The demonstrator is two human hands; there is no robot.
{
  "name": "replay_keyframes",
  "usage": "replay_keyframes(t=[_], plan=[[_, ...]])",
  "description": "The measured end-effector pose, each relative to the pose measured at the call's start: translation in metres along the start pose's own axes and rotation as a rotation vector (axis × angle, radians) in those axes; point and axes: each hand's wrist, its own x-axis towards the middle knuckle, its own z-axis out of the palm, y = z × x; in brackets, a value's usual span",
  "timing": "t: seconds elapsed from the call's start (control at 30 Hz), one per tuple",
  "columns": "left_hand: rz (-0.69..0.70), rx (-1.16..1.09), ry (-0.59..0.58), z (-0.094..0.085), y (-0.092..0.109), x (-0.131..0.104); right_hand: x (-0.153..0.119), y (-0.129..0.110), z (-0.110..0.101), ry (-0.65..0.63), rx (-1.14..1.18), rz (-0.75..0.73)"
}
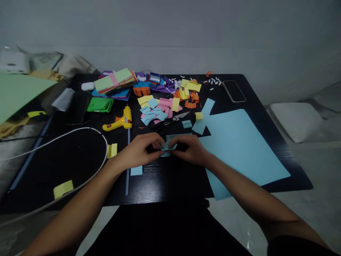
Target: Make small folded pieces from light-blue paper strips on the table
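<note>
Between my two hands, above the front middle of the black table, is a small piece of light blue paper [168,146]. My left hand [145,149] pinches its left end with thumb and fingers. The right end sits in a pinch of my right hand [190,149]. Other light blue paper lies just behind and under the fingers, partly hidden by them. A blue paper rectangle [136,170] rests on the table near my left wrist. Beyond the hands lie black-handled scissors [170,121] and a small folded blue piece [187,124].
Large light blue sheets [242,149] cover the right side, one overhanging the front edge. A yellow glue gun [121,121] with a glue stick lies left, near a looping white cable [106,142]. Folded pink and blue papers [160,110], paper stacks [115,81] and a phone [233,91] lie behind.
</note>
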Motion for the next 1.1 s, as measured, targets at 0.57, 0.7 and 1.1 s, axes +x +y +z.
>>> replay_keyframes(t=[0.57, 0.7, 1.1], plan=[[-0.252, -0.315, 0.233, 0.015, -0.002, 0.001, 0.0, -0.003, 0.005, 0.056, 0.498, 0.323], [-0.345, -0.55, 0.144, 0.015, -0.001, 0.004, 0.005, -0.009, -0.004, -0.163, 0.695, 0.453], [-0.421, -0.929, 0.05, 0.018, -0.001, 0.004, 0.006, -0.012, -0.008, -0.231, 0.848, 0.457]])
